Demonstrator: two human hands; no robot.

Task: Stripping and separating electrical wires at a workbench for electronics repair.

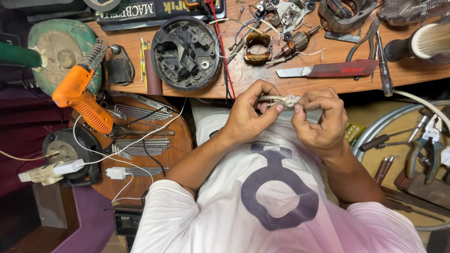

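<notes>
Both my hands are raised in front of my chest, just below the edge of the wooden workbench (300, 84). My left hand (248, 115) and my right hand (318, 117) pinch the two ends of a short whitish braided piece of cord or sleeving (283, 100). The fingers of both hands are closed on it, thumbs and forefingers almost touching. I wear a white shirt with a dark round print.
On the bench lie a round black plastic housing (186, 52), a copper-wound stator (258, 47), a motor armature (296, 43), a red-handled knife (328, 70), and pliers (370, 40). An orange soldering gun (82, 96) and several hex keys (140, 146) are at left. More pliers (429, 147) are at right.
</notes>
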